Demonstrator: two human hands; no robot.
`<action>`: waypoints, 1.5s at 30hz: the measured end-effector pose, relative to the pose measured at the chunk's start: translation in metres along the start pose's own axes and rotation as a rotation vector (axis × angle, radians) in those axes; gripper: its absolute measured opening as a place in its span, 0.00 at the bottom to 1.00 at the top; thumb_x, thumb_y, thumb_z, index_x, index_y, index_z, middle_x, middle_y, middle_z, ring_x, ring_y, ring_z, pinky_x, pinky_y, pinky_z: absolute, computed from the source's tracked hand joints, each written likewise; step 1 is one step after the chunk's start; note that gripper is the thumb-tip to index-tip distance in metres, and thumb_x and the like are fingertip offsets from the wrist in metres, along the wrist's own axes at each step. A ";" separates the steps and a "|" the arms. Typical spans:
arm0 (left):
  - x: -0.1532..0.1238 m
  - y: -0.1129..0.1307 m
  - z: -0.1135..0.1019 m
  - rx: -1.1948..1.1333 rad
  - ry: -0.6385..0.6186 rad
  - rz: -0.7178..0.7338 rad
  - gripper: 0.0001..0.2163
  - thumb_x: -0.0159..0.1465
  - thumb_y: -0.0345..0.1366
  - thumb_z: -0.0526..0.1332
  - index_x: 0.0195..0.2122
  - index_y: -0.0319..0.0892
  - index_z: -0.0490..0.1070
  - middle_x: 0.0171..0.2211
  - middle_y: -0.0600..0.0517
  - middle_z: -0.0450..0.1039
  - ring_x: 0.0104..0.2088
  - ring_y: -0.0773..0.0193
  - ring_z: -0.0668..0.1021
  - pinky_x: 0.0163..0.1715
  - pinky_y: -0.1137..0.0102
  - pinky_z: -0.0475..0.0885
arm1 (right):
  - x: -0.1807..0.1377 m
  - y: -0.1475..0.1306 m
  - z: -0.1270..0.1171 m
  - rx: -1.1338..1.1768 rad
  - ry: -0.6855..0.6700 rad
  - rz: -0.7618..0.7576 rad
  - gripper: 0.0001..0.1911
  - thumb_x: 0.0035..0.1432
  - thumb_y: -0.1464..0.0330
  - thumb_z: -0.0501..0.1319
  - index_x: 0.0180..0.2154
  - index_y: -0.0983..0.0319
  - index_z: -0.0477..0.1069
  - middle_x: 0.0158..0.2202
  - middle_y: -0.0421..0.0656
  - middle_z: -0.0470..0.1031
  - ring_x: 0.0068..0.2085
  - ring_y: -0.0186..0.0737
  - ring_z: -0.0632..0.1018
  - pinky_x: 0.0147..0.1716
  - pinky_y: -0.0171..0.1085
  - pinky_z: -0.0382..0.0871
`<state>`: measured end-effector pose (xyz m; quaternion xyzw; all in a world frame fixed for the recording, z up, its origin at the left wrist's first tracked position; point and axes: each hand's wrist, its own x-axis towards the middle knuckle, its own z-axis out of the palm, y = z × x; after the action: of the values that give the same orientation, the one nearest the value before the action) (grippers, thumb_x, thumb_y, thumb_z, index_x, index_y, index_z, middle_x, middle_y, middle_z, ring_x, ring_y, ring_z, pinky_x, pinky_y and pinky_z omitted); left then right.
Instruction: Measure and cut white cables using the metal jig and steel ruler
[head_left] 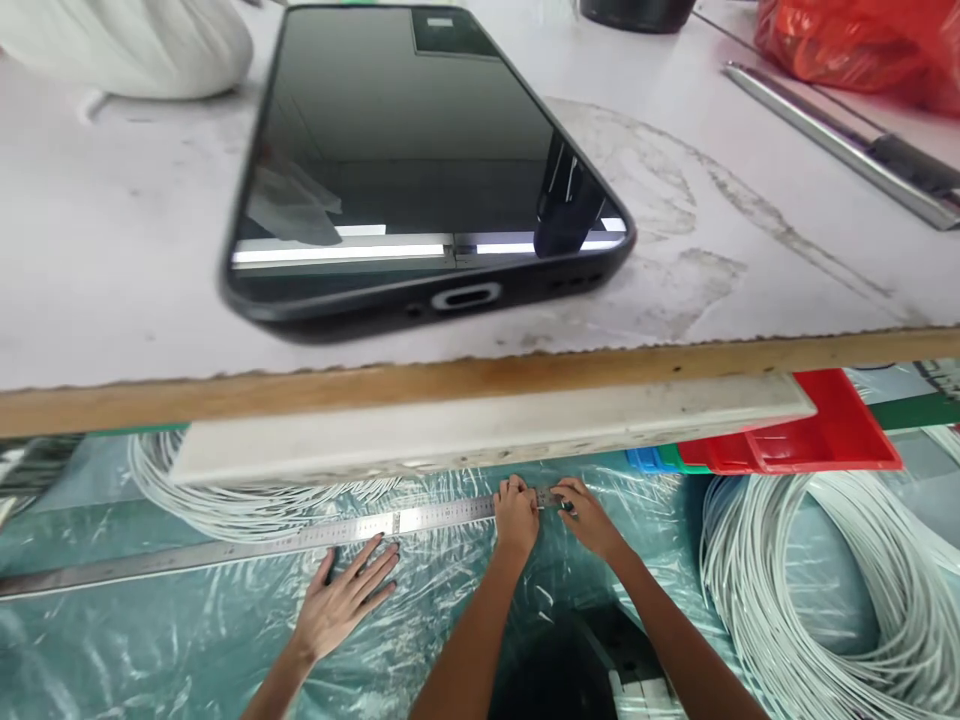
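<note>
Steadying the metal ruler [442, 515] near its end looked like your step; a firm hold seemed called for next. It ran across the plastic-covered desk [187, 650] and under your left hand [516, 517], whose fingers bunched over it. Your right hand [589, 520] sat at its end; I couldn't tell what that pinched.

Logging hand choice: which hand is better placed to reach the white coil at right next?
Probably the right hand: it is nearer the white coil; the left hand, on the metal ruler, is farther.
</note>
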<state>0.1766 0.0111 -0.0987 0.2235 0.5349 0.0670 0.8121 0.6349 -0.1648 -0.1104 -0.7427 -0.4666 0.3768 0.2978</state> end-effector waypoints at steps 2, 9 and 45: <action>-0.001 0.001 -0.001 -0.023 -0.032 -0.006 0.37 0.64 0.70 0.28 0.63 0.59 0.59 0.69 0.56 0.65 0.73 0.54 0.58 0.72 0.52 0.58 | -0.002 0.000 0.003 0.004 -0.006 0.002 0.23 0.53 0.71 0.56 0.50 0.59 0.76 0.55 0.50 0.70 0.47 0.45 0.78 0.45 0.46 0.81; -0.004 -0.003 -0.006 -0.026 -0.136 0.059 0.37 0.66 0.68 0.29 0.60 0.60 0.67 0.67 0.56 0.68 0.72 0.53 0.62 0.69 0.50 0.62 | -0.006 0.002 0.014 0.019 0.003 0.009 0.20 0.51 0.71 0.57 0.47 0.58 0.76 0.58 0.50 0.66 0.39 0.40 0.77 0.42 0.47 0.81; 0.004 -0.002 0.051 0.421 0.210 0.231 0.28 0.64 0.68 0.40 0.57 0.69 0.66 0.60 0.59 0.74 0.67 0.48 0.70 0.59 0.38 0.72 | 0.015 0.002 -0.007 -0.082 0.004 0.047 0.22 0.54 0.84 0.54 0.40 0.59 0.79 0.55 0.45 0.69 0.48 0.36 0.77 0.56 0.40 0.72</action>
<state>0.2242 -0.0038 -0.0861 0.4388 0.5894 0.0694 0.6747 0.6463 -0.1527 -0.1124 -0.7659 -0.4636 0.3627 0.2589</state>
